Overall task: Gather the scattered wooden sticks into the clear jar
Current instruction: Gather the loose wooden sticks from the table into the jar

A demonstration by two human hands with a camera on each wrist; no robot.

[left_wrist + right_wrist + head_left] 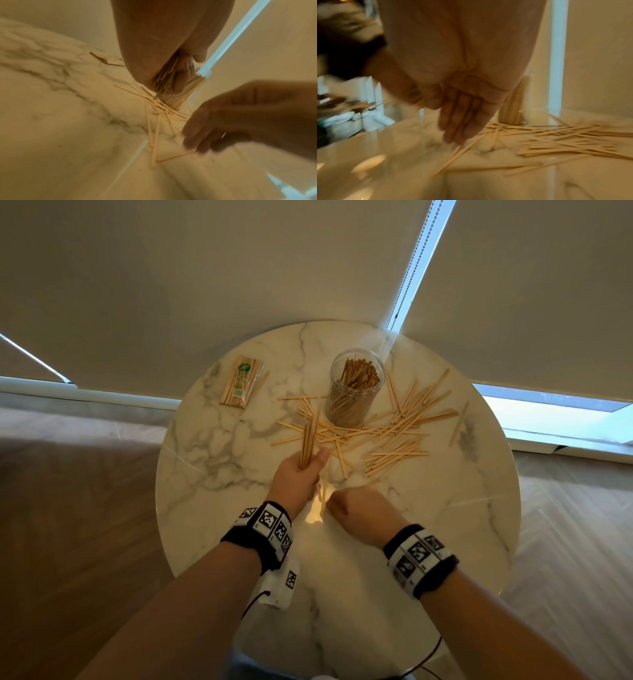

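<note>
On the round marble table (212,460) stands a clear jar (356,386) packed with upright wooden sticks. Loose flat sticks (394,433) lie scattered in front of it and to its right. My left hand (303,470) grips a bundle of sticks (308,440) upright, just left of the pile; the left wrist view shows the bundle (164,75) in my curled fingers. My right hand (359,508) is lower and nearer, its straight fingers (462,121) pointing down and touching loose sticks (453,155) on the tabletop. The jar (513,105) stands behind them.
A sealed packet of sticks (241,381) lies at the table's far left. One stray stick (459,419) lies near the right rim. Drawn window blinds hang behind the table, and wooden floor surrounds it.
</note>
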